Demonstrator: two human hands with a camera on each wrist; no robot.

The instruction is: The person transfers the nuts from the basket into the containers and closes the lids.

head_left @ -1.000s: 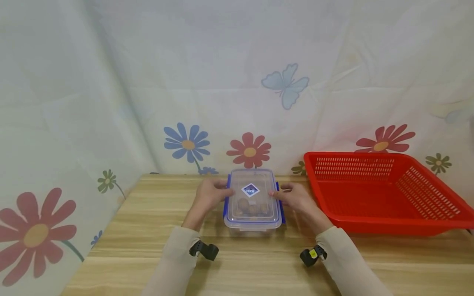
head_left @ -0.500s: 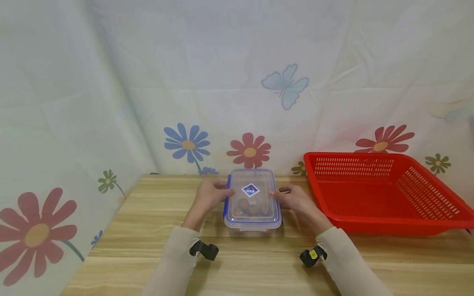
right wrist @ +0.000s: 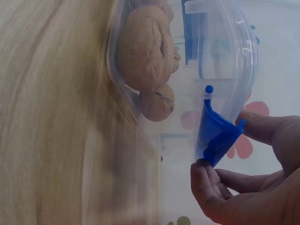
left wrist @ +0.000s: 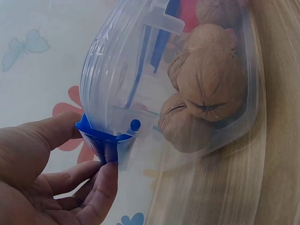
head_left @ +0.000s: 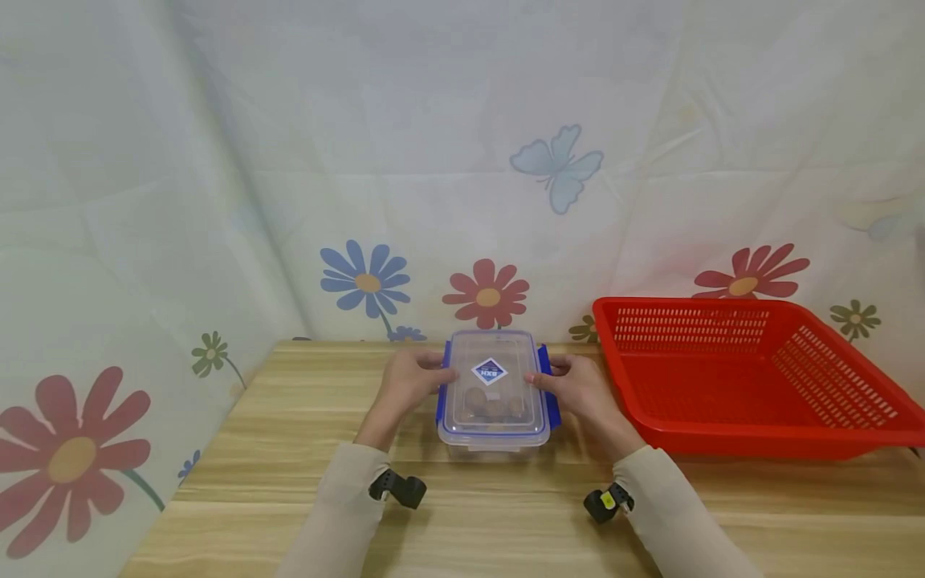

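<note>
A clear plastic food container with a lid stands on the table; several walnuts show through its wall. Its left side latch is blue, and my left hand pinches it, thumb on the lid edge and fingertips at the latch's lower edge. On the other side, the right latch stands tilted outward from the wall. My right hand pinches that latch, its thumb on the lid's rim and fingertips at the bottom edge.
A red perforated basket stands to the right of the container, close to my right forearm. Behind the wooden table hangs a flower-printed cloth. Each wrist carries a small black camera.
The right latch, tilted out a second ago, was closer to the wall half a second ago and now tilts outward again with my right fingers. My left hand and the container stay in place.
</note>
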